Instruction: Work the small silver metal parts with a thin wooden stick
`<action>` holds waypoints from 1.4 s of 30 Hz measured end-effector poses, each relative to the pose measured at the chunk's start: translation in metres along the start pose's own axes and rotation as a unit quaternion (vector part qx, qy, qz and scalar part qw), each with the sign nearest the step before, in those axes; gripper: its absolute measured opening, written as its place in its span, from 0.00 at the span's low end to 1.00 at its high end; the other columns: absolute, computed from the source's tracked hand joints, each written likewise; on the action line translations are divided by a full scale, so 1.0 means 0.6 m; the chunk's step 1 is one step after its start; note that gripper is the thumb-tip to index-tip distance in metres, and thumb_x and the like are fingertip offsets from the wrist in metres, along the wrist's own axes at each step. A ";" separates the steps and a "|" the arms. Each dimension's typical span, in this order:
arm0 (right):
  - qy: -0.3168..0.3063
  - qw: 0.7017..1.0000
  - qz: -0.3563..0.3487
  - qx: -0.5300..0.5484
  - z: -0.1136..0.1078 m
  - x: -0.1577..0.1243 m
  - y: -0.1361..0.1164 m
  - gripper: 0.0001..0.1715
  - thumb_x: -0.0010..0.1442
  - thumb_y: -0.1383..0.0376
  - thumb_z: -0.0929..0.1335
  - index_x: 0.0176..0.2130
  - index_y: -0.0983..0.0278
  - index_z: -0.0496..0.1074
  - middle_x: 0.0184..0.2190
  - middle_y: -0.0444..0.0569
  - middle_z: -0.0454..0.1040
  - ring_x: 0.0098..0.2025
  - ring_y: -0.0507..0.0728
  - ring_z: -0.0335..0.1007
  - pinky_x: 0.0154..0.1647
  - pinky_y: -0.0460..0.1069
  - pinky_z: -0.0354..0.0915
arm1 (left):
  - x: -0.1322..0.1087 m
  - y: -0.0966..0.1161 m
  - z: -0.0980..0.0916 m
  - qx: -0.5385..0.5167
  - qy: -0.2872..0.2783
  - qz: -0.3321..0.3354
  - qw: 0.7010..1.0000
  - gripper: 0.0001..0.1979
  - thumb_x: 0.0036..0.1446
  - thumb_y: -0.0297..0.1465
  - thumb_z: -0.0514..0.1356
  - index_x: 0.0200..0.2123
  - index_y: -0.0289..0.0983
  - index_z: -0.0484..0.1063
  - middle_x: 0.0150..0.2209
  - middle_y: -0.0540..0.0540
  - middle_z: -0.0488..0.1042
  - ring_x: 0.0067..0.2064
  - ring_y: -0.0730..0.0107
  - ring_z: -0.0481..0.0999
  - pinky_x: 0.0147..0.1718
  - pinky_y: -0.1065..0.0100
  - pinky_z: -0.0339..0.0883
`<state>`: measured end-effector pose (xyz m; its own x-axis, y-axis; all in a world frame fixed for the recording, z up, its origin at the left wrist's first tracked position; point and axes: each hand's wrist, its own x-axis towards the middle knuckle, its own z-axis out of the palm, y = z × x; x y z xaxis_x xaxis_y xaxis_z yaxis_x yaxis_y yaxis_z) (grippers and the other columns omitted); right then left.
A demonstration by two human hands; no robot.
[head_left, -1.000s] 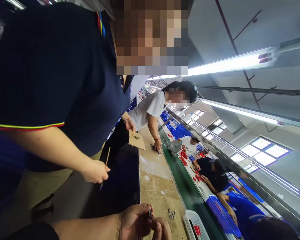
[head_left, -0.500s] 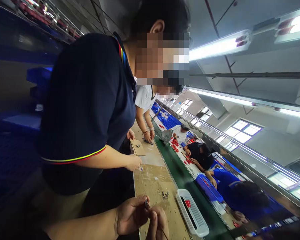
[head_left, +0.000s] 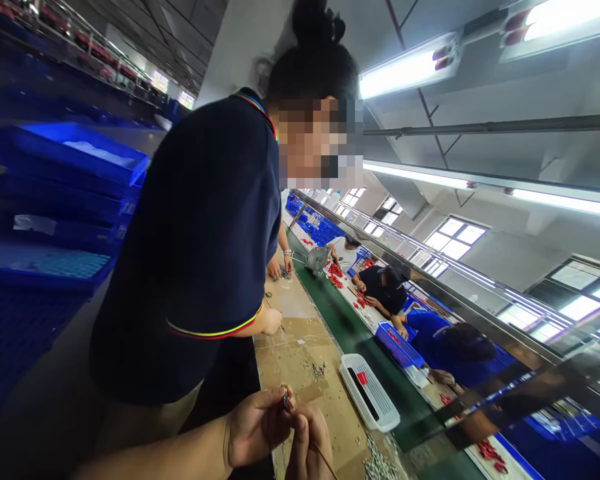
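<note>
At the bottom of the head view, my left hand [head_left: 257,427] is closed, pinching a small shiny dark piece [head_left: 286,399] between thumb and fingers. Its exact kind is too small to make out. Right beside it my right hand [head_left: 310,440] is closed around a thin brown stick [head_left: 326,463], whose tail sticks out below the hand. The stick's front end is hidden by my fingers, close to the small piece. Both hands are held above the cardboard-covered bench [head_left: 300,392]. A few small metal parts [head_left: 319,369] lie on the cardboard beyond my hands.
A white ribbed tray [head_left: 380,407] with a red item stands on the right, beside the green conveyor belt [head_left: 363,350]. Loose metal parts [head_left: 379,463] are heaped nearer me. A co-worker [head_left: 205,253] leans over the bench at left; blue crates [head_left: 80,160] are stacked behind. Others sit across the belt.
The view has swung somewhat to the right, bringing the heap of metal parts and the crates into sight. The co-worker leans further forward. Both my hands keep their grips.
</note>
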<state>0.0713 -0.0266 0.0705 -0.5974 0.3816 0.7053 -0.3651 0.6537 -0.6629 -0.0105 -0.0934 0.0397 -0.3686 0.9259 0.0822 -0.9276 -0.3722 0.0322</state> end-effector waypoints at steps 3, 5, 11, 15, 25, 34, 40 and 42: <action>0.016 1.000 -0.001 -0.009 -0.006 -0.003 -0.002 0.15 0.65 0.60 0.59 0.31 0.63 0.69 0.27 0.47 0.69 0.30 0.54 0.66 0.33 0.48 0.62 | 0.002 -0.005 -0.001 0.000 -0.008 -0.005 1.000 0.05 0.58 0.26 0.58 0.34 0.30 0.73 0.29 0.45 0.76 0.30 0.73 0.75 0.37 0.72 0.66; 0.021 1.000 -0.014 -0.019 -0.015 -0.004 -0.008 0.14 0.65 0.61 0.59 0.32 0.63 0.69 0.28 0.48 0.70 0.30 0.54 0.67 0.33 0.48 0.63 | 0.001 -0.009 0.000 0.007 -0.006 -0.013 1.000 0.04 0.57 0.26 0.59 0.35 0.31 0.73 0.29 0.46 0.76 0.31 0.73 0.75 0.38 0.72 0.66; 0.015 0.997 -0.015 -0.069 -0.086 -0.034 -0.055 0.13 0.66 0.64 0.57 0.40 0.61 0.70 0.34 0.49 0.72 0.39 0.54 0.70 0.41 0.50 0.66 | -0.017 -0.032 0.020 0.051 0.013 -0.058 0.997 0.04 0.57 0.26 0.59 0.37 0.35 0.72 0.32 0.48 0.74 0.32 0.74 0.75 0.37 0.71 0.69; 0.096 0.989 0.025 -0.108 -0.171 -0.089 -0.081 0.13 0.65 0.62 0.58 0.42 0.61 0.69 0.35 0.48 0.72 0.40 0.55 0.69 0.45 0.53 0.64 | -0.023 -0.069 0.032 0.150 0.030 -0.101 0.983 0.04 0.57 0.26 0.60 0.37 0.36 0.71 0.34 0.48 0.73 0.32 0.74 0.74 0.34 0.71 0.70; 0.173 0.918 0.250 -0.254 -0.392 -0.321 -0.082 0.14 0.64 0.62 0.60 0.38 0.65 0.72 0.33 0.49 0.71 0.37 0.54 0.68 0.40 0.51 0.64 | -0.016 -0.238 -0.009 0.261 0.067 -0.259 0.927 0.04 0.57 0.25 0.58 0.37 0.34 0.71 0.33 0.47 0.71 0.32 0.74 0.72 0.31 0.72 0.70; 0.081 0.886 0.303 -0.342 -0.408 -0.394 -0.064 0.16 0.65 0.64 0.58 0.29 0.65 0.68 0.26 0.46 0.68 0.33 0.53 0.63 0.37 0.50 0.58 | -0.001 -0.340 -0.017 0.290 0.096 -0.365 0.879 0.03 0.57 0.26 0.59 0.36 0.34 0.71 0.33 0.47 0.71 0.32 0.75 0.71 0.32 0.72 0.69; 0.049 0.886 0.306 -0.346 -0.407 -0.397 -0.058 0.15 0.65 0.65 0.59 0.29 0.65 0.66 0.25 0.46 0.68 0.32 0.53 0.60 0.37 0.50 0.56 | 0.005 -0.367 -0.025 0.292 0.101 -0.384 0.870 0.03 0.58 0.26 0.58 0.36 0.34 0.70 0.33 0.47 0.71 0.32 0.75 0.71 0.32 0.72 0.68; 0.040 0.885 0.310 -0.345 -0.406 -0.396 -0.056 0.15 0.65 0.64 0.59 0.29 0.64 0.66 0.25 0.46 0.68 0.32 0.53 0.60 0.37 0.50 0.55 | 0.006 -0.371 -0.027 0.291 0.105 -0.386 0.869 0.03 0.58 0.26 0.58 0.37 0.34 0.70 0.33 0.47 0.71 0.32 0.74 0.71 0.32 0.71 0.67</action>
<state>0.3997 0.0200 -0.0138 -0.4677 0.8336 0.2938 0.5549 0.5357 -0.6365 0.1935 -0.0063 0.0170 0.2901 0.8825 -0.3701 -0.7380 0.4525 0.5005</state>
